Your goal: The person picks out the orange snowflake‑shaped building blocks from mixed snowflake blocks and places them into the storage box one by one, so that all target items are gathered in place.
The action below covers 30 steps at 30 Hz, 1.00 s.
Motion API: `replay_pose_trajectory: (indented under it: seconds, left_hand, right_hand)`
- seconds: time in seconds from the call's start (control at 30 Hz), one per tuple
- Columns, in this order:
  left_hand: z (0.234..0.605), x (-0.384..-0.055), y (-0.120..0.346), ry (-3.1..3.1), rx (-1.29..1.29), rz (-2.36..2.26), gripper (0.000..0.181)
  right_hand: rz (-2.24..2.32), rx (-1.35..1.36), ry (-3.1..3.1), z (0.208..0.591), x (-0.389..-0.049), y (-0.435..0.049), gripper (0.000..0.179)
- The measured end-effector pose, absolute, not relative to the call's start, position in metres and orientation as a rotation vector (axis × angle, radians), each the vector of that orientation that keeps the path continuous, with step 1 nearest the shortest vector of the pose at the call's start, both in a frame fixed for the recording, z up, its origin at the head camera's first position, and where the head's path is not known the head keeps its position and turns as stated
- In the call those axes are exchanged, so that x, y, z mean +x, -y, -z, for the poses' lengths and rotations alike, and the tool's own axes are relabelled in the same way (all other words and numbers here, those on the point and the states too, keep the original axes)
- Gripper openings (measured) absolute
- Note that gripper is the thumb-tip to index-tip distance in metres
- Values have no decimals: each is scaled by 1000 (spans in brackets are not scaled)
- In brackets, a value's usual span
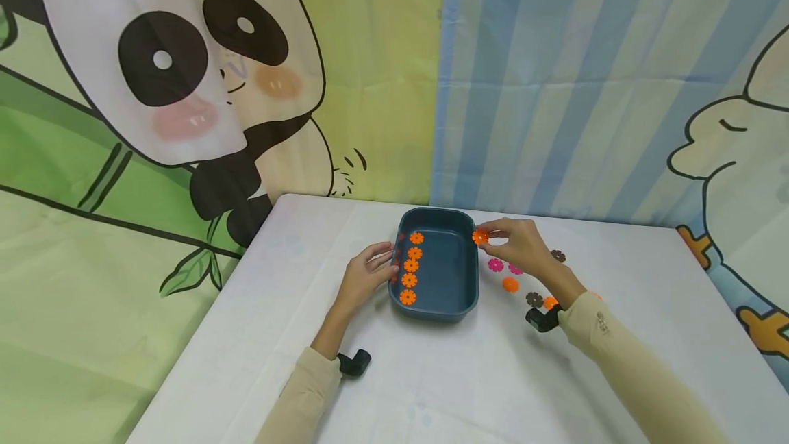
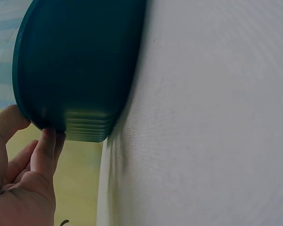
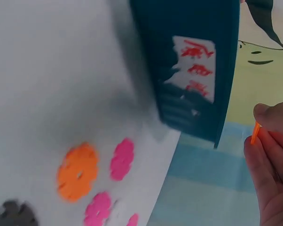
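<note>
First, the head view: a person's right hand holds an orange disc at the right rim of a blue tray, thumb and fingertips clamped on the piece. The left hand touches the tray's left wall, its fingers slightly apart. Five orange pieces stand in a column inside the tray, along its left side. To the tray's right, on a white table, lie pink pieces, a loose orange piece and dark pieces, with more orange partly hidden by the right arm. Behind the tray hangs a curtain printed with a panda.

Seen from the left wrist, the thumb meets the tray's rim while fingertips touch its outer wall, apart from the thumb; the tray's inside is out of sight.

From the right wrist, the orange disc shows edge-on, pinched just beside the tray and apart from its wall, which carries a white patch with red marks. Near the tray, the loose pieces lie on the table, blurred.
</note>
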<state>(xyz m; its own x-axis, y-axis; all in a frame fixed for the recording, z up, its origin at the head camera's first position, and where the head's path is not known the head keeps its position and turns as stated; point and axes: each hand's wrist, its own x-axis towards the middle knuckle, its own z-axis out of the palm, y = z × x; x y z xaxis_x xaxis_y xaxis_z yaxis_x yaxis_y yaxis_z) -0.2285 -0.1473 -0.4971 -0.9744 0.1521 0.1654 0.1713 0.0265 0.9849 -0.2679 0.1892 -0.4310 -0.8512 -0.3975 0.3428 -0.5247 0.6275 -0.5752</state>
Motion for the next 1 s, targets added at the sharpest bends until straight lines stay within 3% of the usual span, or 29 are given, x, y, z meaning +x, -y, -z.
replay_pose_trajectory:
  seconds: [0.5,1.0]
  left_hand:
    - [497,-227,150,2212,-389,2185,56]
    - [468,-215,150,2215,-464,2256,58]
  right_hand:
    - [-1167,741,2660,399,-311,-120,34]
    - [-1309,707,2671,440,-330,-84,33]
